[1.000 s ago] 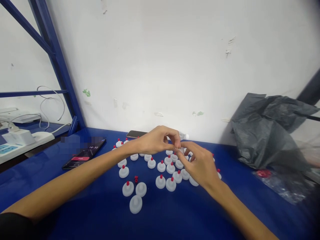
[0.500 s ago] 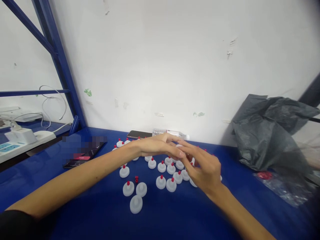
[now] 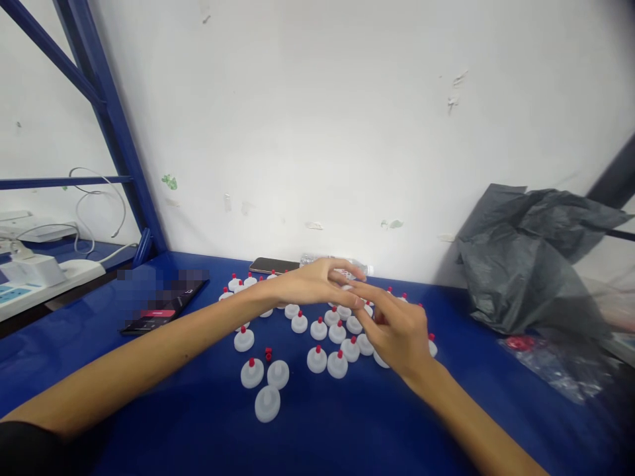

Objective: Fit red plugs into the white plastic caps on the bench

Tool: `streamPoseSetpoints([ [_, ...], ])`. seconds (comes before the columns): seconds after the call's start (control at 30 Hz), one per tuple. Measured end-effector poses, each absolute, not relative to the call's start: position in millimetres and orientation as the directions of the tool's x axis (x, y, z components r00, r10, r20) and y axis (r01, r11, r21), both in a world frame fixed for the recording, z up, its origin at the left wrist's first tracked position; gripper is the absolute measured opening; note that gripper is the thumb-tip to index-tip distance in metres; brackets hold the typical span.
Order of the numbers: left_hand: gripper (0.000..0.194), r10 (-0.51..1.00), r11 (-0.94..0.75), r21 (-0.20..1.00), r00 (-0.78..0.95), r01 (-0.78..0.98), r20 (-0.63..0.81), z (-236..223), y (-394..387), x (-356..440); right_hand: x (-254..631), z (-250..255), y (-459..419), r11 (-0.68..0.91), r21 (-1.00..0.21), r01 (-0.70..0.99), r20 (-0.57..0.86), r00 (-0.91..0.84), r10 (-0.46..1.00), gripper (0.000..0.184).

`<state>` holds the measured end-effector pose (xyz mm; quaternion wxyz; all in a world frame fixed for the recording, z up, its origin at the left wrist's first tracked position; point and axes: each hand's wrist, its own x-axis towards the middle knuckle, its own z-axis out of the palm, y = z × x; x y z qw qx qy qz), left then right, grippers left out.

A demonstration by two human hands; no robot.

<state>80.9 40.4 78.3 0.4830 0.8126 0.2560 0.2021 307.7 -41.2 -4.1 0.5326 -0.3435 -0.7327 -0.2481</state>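
My left hand (image 3: 317, 281) and my right hand (image 3: 399, 324) meet above a group of white dome-shaped caps. Their fingers are curled in and touch at the tips. A small pale patch shows between them, but what they pinch is mostly hidden. Most caps, such as this white cap with a red tip (image 3: 337, 365), stand upright on the blue table. Nearer to me are two white caps without red tips, one white cap (image 3: 278, 375) behind the other white cap (image 3: 268, 404). Small loose red tips (image 3: 268, 355) lie beside them.
Against the wall lie a dark phone (image 3: 274, 266) and a clear plastic bottle (image 3: 357, 266). A black device (image 3: 166, 307) is on the left, near a white power strip (image 3: 54, 281). At right, a grey plastic bag (image 3: 530, 258) hangs over clear plastic wrapping (image 3: 550, 370).
The view has shifted slightly, so the table things sit a little further left. My hands stay together, with the right hand's fingers slightly changed in pose.
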Motion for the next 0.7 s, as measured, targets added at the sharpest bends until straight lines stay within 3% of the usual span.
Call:
streamPoseSetpoints([
  [0.07,0.071,0.677,-0.466,0.837,0.724,0.288,0.128,81.9,37.7,80.8,306.9,-8.0,-37.6,0.615,-0.033,0.788,0.955,-0.156,0.252,0.022],
  [0.13,0.056,0.708,-0.504,0.795,0.689,0.339,0.155,84.4,33.0,82.4,305.9,-12.4,-34.5,0.584,-0.081,0.808,0.955,-0.104,0.276,0.02],
  [0.27,0.024,0.676,-0.647,0.666,0.682,0.371,0.277,84.4,26.6,86.0,304.0,-17.3,-32.3,0.553,-0.168,0.816,0.942,-0.032,0.333,0.018],
  [0.4,0.013,0.681,-0.719,0.494,0.635,0.489,0.364,82.0,34.6,83.0,303.4,-14.5,-35.1,0.566,-0.211,0.797,0.915,-0.042,0.401,0.014],
  [0.7,0.026,0.738,-0.614,0.475,0.672,0.63,0.063,56.4,66.7,74.8,303.3,-10.3,-39.7,0.581,-0.166,0.797,0.907,-0.107,0.407,0.016],
])
